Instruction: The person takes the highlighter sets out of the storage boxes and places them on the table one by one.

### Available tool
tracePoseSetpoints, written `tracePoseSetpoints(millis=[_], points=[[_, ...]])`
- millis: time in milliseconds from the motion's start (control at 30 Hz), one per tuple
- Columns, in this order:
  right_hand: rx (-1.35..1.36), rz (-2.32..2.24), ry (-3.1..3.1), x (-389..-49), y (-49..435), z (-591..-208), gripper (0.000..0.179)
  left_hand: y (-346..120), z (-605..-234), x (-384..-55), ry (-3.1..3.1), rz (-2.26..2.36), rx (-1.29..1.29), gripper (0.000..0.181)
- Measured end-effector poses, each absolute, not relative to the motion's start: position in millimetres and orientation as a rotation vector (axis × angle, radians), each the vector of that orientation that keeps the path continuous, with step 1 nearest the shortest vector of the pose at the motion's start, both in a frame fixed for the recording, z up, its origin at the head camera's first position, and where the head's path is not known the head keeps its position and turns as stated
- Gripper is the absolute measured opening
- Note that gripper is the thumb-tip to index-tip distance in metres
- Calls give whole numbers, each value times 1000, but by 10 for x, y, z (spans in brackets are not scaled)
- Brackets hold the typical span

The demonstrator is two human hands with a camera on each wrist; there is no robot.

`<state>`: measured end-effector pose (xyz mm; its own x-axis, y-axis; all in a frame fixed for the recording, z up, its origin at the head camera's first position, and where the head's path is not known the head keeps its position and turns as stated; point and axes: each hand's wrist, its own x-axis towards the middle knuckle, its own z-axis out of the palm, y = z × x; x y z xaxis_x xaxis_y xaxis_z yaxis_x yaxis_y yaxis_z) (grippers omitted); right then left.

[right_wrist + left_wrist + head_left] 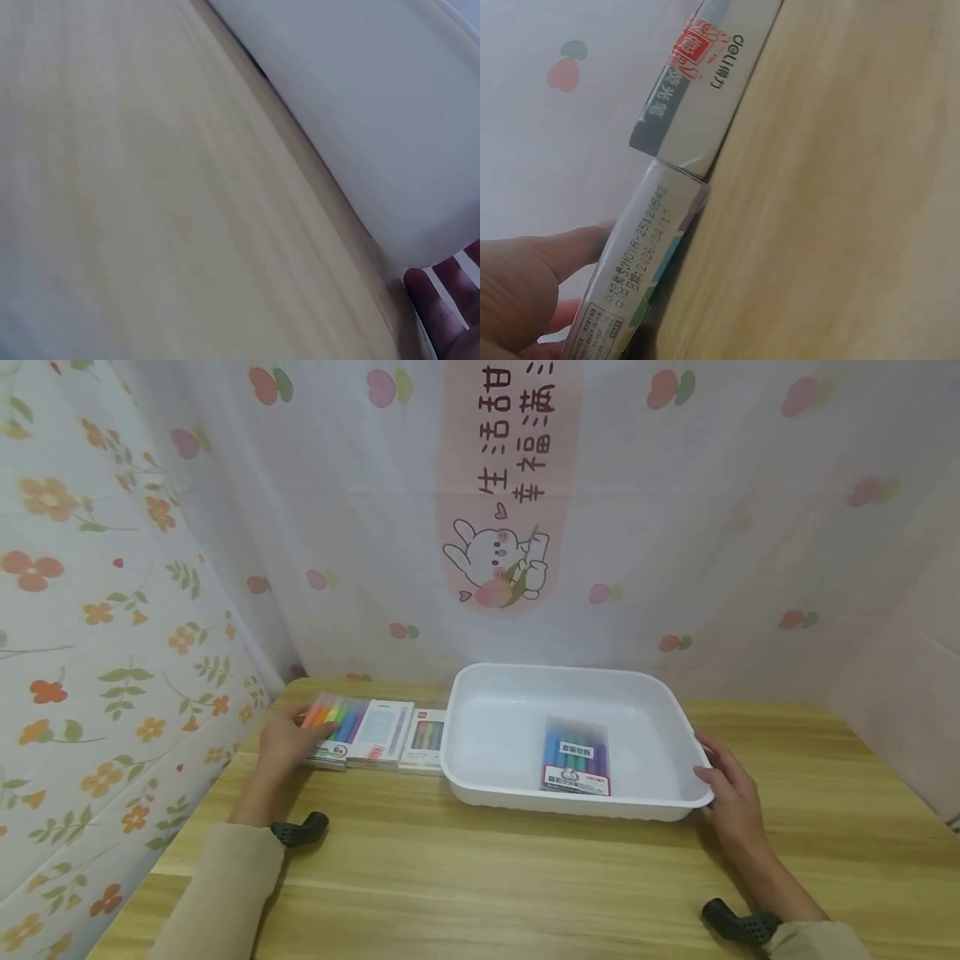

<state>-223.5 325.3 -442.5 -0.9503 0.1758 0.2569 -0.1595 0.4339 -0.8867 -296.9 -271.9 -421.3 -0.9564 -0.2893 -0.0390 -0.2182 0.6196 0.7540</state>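
At the left end of a row of packs, my left hand (288, 739) grips a clear pack of colored highlighters (327, 731), thumb and fingers on either side of it. The left wrist view shows the printed end of this pack (634, 255) close against the neighboring box (705, 97). My right hand (731, 785) holds the white plastic tray (495, 789) at its right front corner, thumb over the rim and fingers along the outside. Inside the tray lies another pack of pens (576, 758) in blue, green and purple. Fingers (431, 304) show under the tray's corner in the right wrist view.
Between the left hand and the tray lie a white box with a pale window (382, 732) and a white box of colored pens (425, 742), the latter right beside the tray wall. The wooden table (480, 877) ends at a patterned curtain (637, 568).
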Motion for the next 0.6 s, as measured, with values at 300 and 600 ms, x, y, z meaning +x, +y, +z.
tracePoseSetpoints(millis=[300,600], points=[[-22,1478,-2398,-2262,3395,-4442,48,-2613,-4282,-2981,-2761,-1307,457,73],[-52,1437,-2452,-2279,3500,-4430,50,-2504,-4303,-2998,-2760,-1289,451,71]])
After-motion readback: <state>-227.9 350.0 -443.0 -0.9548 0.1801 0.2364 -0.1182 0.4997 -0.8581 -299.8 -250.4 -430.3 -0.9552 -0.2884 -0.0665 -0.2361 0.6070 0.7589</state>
